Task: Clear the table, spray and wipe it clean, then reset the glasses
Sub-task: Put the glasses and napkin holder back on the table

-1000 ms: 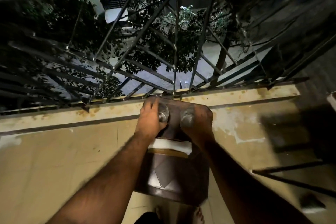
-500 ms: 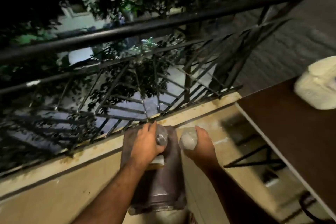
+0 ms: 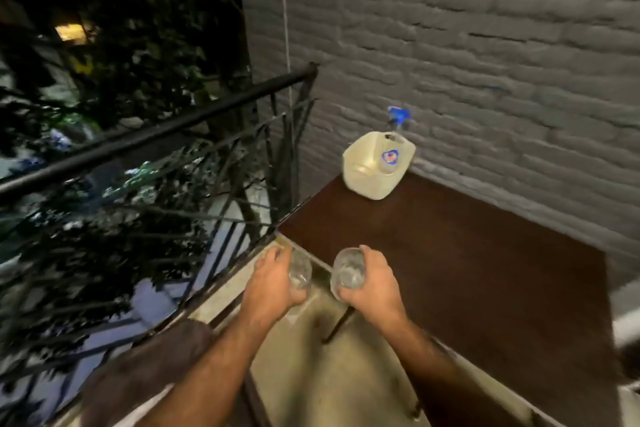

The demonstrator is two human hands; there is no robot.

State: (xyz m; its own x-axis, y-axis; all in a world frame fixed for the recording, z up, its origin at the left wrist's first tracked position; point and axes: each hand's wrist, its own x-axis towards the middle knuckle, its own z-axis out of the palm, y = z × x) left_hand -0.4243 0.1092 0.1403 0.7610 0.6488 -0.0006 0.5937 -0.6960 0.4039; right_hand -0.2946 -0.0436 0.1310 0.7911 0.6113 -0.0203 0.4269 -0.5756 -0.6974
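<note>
Fingers of the left hand (image 3: 273, 279) curl round a clear glass (image 3: 300, 271); those of the right hand (image 3: 372, 282) wrap a second glass (image 3: 347, 272). Both glasses hang in the air at the near edge of the dark brown counter (image 3: 467, 260), touching nothing else. Half a second ago they hovered over a brown stool by the railing (image 3: 156, 135); now the counter fills the view, with a cream basket (image 3: 367, 180) holding a blue-topped spray bottle (image 3: 398, 116) at its far corner. Motion blur smears the glass rims.
</note>
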